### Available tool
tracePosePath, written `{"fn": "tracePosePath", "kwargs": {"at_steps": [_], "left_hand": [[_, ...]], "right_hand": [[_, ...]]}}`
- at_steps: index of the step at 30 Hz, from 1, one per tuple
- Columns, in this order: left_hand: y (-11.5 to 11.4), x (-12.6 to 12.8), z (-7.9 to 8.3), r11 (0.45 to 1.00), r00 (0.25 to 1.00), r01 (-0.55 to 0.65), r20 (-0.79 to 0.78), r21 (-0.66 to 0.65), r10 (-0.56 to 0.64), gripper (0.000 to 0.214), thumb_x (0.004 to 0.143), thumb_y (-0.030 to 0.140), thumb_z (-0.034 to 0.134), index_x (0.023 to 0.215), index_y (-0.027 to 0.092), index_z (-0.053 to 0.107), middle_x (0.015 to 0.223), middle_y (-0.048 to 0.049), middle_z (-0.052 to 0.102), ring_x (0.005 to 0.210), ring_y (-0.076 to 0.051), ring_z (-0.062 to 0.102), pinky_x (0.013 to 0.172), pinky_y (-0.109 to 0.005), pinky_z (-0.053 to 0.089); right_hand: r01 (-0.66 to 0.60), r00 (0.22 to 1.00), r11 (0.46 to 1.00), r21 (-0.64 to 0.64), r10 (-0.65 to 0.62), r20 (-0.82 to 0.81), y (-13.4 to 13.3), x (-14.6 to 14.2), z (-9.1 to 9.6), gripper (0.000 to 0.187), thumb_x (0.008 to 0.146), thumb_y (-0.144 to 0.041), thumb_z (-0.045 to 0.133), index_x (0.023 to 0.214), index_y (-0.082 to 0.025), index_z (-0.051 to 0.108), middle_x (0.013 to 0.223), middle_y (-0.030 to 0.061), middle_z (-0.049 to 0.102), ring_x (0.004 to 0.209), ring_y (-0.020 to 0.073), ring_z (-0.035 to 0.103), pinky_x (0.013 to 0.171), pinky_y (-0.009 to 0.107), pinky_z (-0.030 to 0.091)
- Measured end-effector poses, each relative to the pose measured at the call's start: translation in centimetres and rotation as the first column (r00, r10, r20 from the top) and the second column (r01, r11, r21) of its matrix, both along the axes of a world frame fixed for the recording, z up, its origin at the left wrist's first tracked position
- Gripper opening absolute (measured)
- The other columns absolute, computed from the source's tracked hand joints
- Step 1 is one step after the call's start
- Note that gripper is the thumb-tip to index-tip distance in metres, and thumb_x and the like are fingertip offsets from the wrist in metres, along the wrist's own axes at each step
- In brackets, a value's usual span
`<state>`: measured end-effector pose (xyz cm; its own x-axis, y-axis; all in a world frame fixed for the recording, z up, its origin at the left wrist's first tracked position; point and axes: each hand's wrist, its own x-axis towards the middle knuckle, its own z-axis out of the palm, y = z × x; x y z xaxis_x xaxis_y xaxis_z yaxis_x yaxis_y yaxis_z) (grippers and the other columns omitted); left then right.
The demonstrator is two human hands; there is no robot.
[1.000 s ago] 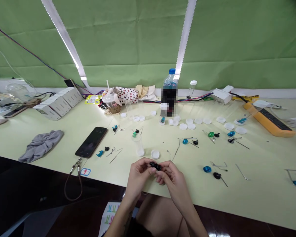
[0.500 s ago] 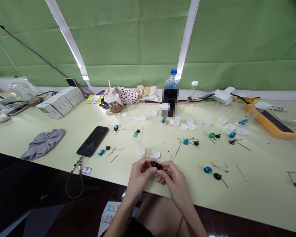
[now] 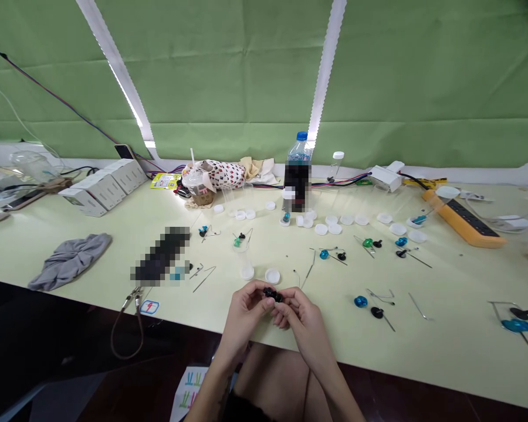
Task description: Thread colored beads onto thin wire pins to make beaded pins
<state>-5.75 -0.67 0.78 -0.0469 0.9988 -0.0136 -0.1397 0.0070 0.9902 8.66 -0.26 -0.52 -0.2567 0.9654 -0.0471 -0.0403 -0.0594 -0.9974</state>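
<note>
Low over the table's front edge, my left hand [image 3: 245, 309] and my right hand [image 3: 303, 316] meet at the fingertips. Both pinch a small black knobbed part [image 3: 273, 295]; its exact kind is too small to make out. Fingers and thumbs cover its ends. Just beyond the hands lies a white round cap [image 3: 272, 276], beside a clear tube with a white cap [image 3: 247, 272]. A thin bent metal wire [image 3: 308, 268] rests a little to the right of these.
Sets of blue or green knobs [image 3: 360, 301], black discs with stems [image 3: 377, 313] and metal rods [image 3: 420, 306] lie across the table. A blue-capped bottle [image 3: 298, 176], several white caps [image 3: 321, 229] and an orange power strip [image 3: 466, 220] stand farther back. A grey cloth [image 3: 70, 261] lies left.
The whole view has shifted slightly, so most table items appear farther left. Both hands keep their pinch on the black part, with little visible change in pose.
</note>
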Motion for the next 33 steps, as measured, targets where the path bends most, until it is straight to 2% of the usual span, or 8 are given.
{"fn": "tracePosePath", "kwargs": {"at_steps": [6, 18, 22, 26, 30, 33], "left_hand": [[-0.07, -0.15, 0.38, 0.998, 0.998, 0.048, -0.045, 0.031, -0.046, 0.023, 0.078, 0.034, 0.072, 0.091, 0.016, 0.067, 0.085, -0.0056, 0.064, 0.075, -0.018, 0.057, 0.071, -0.029, 0.047], [0.01, -0.28, 0.25, 0.994, 0.993, 0.082, -0.085, 0.067, -0.076, 0.022, 0.079, 0.033, 0.071, 0.092, 0.016, 0.066, 0.083, -0.0044, 0.063, 0.076, -0.017, 0.056, 0.071, -0.028, 0.043], [-0.22, -0.16, 0.25, 0.997, 0.998, 0.051, -0.043, 0.058, -0.049, 0.023, 0.076, 0.032, 0.075, 0.089, 0.016, 0.067, 0.085, -0.0051, 0.065, 0.079, -0.018, 0.058, 0.074, -0.029, 0.044], [-0.41, -0.11, 0.23, 0.999, 1.0, 0.009, 0.027, 0.041, -0.01, 0.026, 0.073, 0.027, 0.078, 0.095, 0.016, 0.067, 0.089, -0.0044, 0.065, 0.079, -0.016, 0.058, 0.074, -0.026, 0.045], [-0.5, -0.18, 0.34, 0.998, 0.98, 0.057, 0.19, 0.006, -0.057, 0.03, 0.071, 0.021, 0.08, 0.096, 0.016, 0.064, 0.087, -0.0038, 0.066, 0.081, -0.015, 0.061, 0.076, -0.026, 0.047], [-0.59, -0.29, 0.33, 0.996, 0.967, 0.076, 0.248, -0.044, -0.063, 0.027, 0.074, 0.022, 0.079, 0.096, 0.016, 0.063, 0.084, -0.004, 0.068, 0.079, -0.015, 0.063, 0.076, -0.026, 0.048]], "right_hand": [[0.0, 1.0, 1.0, 0.014, 0.0, 0.006, -0.02, 0.0, -0.25, 0.027, 0.09, -0.046, 0.057, 0.093, -0.019, 0.058, 0.07, 0.001, 0.065, 0.06, 0.015, 0.059, 0.056, 0.027, 0.047], [0.011, 1.0, 0.998, 0.069, -0.012, 0.014, -0.14, 0.09, 0.01, 0.028, 0.091, -0.046, 0.055, 0.093, -0.019, 0.058, 0.066, -0.0009, 0.062, 0.058, 0.0147, 0.057, 0.055, 0.026, 0.046], [0.001, 1.0, 0.997, 0.073, -0.001, 0.0, -0.34, 0.18, 0.13, 0.026, 0.09, -0.044, 0.058, 0.093, -0.019, 0.058, 0.068, -0.0006, 0.062, 0.061, 0.0149, 0.059, 0.057, 0.026, 0.046], [0.011, 1.0, 0.998, 0.058, -0.012, 0.019, -0.46, 0.32, -0.08, 0.025, 0.089, -0.043, 0.059, 0.096, -0.019, 0.058, 0.069, -0.0002, 0.063, 0.062, 0.0152, 0.06, 0.059, 0.027, 0.047], [0.033, 0.999, 0.999, 0.037, -0.034, 0.016, -0.46, 0.5, -0.25, 0.023, 0.091, -0.042, 0.057, 0.096, -0.019, 0.059, 0.068, -0.0009, 0.062, 0.062, 0.0147, 0.06, 0.059, 0.026, 0.048], [0.044, 0.999, 0.999, 0.01, -0.044, -0.006, -0.39, 0.55, -0.25, 0.021, 0.091, -0.04, 0.057, 0.097, -0.02, 0.059, 0.07, -0.0004, 0.064, 0.063, 0.0142, 0.059, 0.06, 0.026, 0.048]]}}
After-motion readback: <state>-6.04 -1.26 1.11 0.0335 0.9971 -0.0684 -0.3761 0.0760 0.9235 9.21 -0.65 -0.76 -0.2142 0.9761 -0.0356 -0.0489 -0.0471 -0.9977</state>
